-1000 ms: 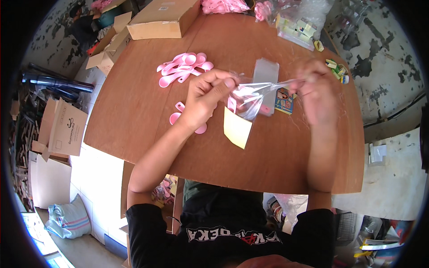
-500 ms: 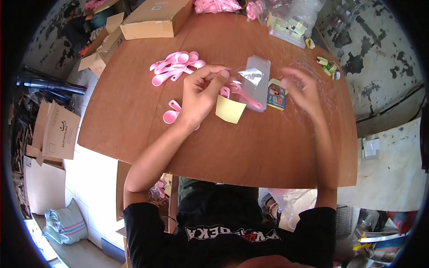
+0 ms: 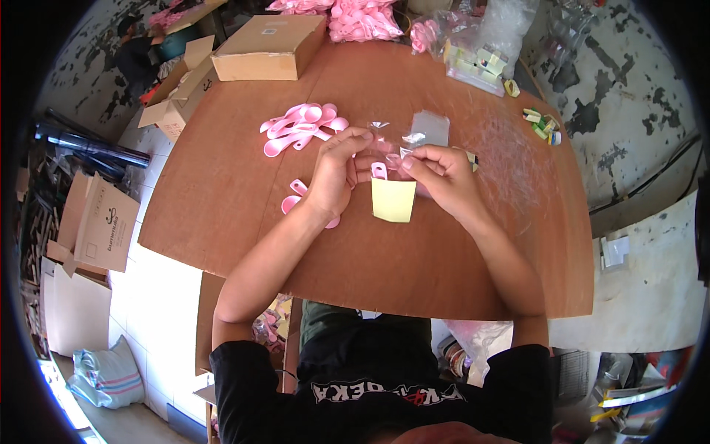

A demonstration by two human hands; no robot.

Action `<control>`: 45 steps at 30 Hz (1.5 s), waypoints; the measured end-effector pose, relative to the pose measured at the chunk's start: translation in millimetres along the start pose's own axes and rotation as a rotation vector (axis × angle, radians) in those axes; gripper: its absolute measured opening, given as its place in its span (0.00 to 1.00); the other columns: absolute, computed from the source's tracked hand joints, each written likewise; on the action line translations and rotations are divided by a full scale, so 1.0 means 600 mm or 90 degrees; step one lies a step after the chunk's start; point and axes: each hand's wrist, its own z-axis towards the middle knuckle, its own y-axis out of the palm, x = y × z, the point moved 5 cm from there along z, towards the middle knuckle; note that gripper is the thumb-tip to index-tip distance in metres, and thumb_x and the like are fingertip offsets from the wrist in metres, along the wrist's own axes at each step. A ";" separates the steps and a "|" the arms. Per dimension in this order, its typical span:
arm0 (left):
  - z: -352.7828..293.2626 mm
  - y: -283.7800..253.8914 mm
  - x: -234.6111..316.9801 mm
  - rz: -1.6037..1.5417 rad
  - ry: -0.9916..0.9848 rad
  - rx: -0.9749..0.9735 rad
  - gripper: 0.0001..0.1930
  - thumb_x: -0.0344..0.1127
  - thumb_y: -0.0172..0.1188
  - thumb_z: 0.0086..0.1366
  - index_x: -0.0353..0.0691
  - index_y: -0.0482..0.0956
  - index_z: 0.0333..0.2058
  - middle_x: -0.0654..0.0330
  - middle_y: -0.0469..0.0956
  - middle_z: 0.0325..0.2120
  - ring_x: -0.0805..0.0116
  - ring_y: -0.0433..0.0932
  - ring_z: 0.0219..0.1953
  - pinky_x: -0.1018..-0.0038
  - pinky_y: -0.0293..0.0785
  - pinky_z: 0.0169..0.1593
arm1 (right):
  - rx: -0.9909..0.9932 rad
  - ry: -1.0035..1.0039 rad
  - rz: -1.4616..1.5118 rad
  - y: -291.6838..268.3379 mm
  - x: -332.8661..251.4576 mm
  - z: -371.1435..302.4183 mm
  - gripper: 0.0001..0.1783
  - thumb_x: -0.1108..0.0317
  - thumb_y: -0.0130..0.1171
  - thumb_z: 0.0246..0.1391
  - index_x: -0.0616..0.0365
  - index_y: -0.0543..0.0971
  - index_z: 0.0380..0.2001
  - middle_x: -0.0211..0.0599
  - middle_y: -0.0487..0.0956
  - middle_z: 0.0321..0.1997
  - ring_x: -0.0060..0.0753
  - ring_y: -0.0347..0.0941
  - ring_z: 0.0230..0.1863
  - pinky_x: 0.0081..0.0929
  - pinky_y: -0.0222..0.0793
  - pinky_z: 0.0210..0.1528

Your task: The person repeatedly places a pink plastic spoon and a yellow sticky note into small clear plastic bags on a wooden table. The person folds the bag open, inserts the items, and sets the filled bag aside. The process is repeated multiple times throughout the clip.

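Note:
Between my hands is a clear plastic bag [image 3: 379, 138] with glints along its upper edge. My left hand [image 3: 334, 174] is closed on its left side. Thumb and fingertips of my right hand [image 3: 442, 177] pinch its right side. A pale yellow card [image 3: 393, 201] hangs low at the bag, with a pink handle [image 3: 379, 170] above it; whether both lie inside, I cannot tell. A pile of pink measuring spoons [image 3: 303, 126] lies beyond my left hand, and more pink spoons [image 3: 291, 203] sit beside my left wrist. Flat clear bags [image 3: 430, 127] lie beyond my right hand.
Thin clear strips [image 3: 518, 159] litter the brown table [image 3: 333, 266] at right, near small tape rolls [image 3: 543, 124]. A cardboard box [image 3: 266, 48], bagged pink spoons [image 3: 362, 21] and a clear tray [image 3: 473, 72] stand at the far edge. A person [image 3: 135, 59] is at far left.
My right hand has come in from the right and now pinches the bag. The bag and yellow card have been turned more upright. My right hand now mostly covers the small blue printed card.

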 end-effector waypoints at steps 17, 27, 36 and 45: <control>0.005 0.008 -0.014 0.180 -0.015 -0.123 0.16 0.32 0.55 0.68 0.29 0.74 0.51 0.51 0.80 0.44 0.63 0.81 0.46 0.67 0.78 0.52 | -0.020 0.019 0.075 -0.037 0.007 0.001 0.15 0.65 0.59 0.63 0.67 0.80 0.44 0.36 0.83 0.38 0.22 0.79 0.40 0.19 0.75 0.41; 0.008 0.005 -0.006 0.220 0.030 -0.083 0.12 0.33 0.60 0.67 0.32 0.81 0.46 0.55 0.83 0.39 0.69 0.83 0.42 0.71 0.83 0.45 | 0.014 0.045 0.087 -0.048 0.001 -0.004 0.11 0.71 0.60 0.61 0.67 0.80 0.44 0.38 0.83 0.39 0.26 0.80 0.40 0.23 0.77 0.39; 0.005 0.009 0.001 0.193 0.075 -0.118 0.14 0.29 0.60 0.66 0.34 0.79 0.50 0.54 0.82 0.42 0.67 0.82 0.44 0.69 0.83 0.45 | 0.043 -0.058 0.111 -0.062 0.004 0.000 0.11 0.73 0.62 0.59 0.67 0.81 0.44 0.39 0.83 0.38 0.23 0.80 0.37 0.20 0.78 0.37; -0.001 0.011 0.008 0.167 0.131 -0.144 0.09 0.22 0.57 0.66 0.33 0.82 0.43 0.55 0.83 0.37 0.75 0.81 0.33 0.82 0.75 0.29 | -0.008 -0.081 0.100 -0.066 0.000 -0.005 0.08 0.79 0.58 0.58 0.68 0.82 0.40 0.40 0.83 0.39 0.25 0.80 0.38 0.22 0.78 0.39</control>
